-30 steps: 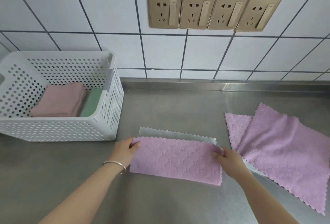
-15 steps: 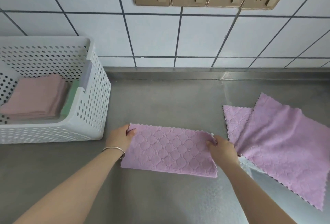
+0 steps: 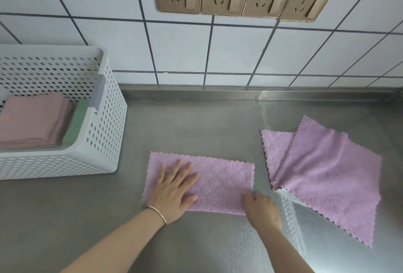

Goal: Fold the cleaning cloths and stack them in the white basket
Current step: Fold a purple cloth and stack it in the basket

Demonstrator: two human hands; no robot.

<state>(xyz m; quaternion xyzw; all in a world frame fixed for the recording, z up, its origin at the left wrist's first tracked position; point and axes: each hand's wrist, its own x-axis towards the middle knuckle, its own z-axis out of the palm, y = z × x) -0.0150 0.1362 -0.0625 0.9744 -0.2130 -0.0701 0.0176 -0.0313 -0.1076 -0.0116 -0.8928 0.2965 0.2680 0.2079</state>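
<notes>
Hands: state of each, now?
Left hand: open, pressing flat on the folded cloth.
Right hand: fingers at the cloth's near right corner; grip cannot be told.

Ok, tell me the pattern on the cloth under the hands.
Lilac cloth, diamond quilted pattern; head view.

the white basket (image 3: 102, 142) is cut off at the left edge, hiding part of its folded cloths (image 3: 32, 118).

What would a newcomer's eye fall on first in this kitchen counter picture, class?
Probably the lilac quilted cloth folded into a long strip at the centre of the steel counter, with the left hand pressed flat on it and the right hand at its near right corner. Next, the unfolded lilac cloths on the right, then the white perforated basket on the left.
</notes>
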